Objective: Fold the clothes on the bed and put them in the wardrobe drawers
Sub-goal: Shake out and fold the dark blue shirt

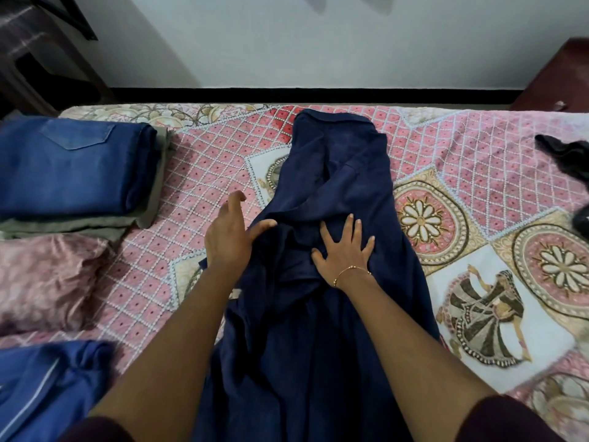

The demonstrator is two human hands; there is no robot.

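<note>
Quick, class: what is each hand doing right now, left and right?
Left hand: open, fingers spread, thumb touching the navy garment.
Right hand: open, pressed flat on the navy garment.

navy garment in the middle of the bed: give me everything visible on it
The navy garment is a dark blue woven-looking piece laid lengthwise on the patterned bedspread, narrow at the far end and widening toward the camera. It is partly folded, with creased overlapping layers near its middle. The right hand presses flat on it, fingers spread; the left hand is open at its left edge, thumb touching the cloth. Its near end runs out of view.
</note>
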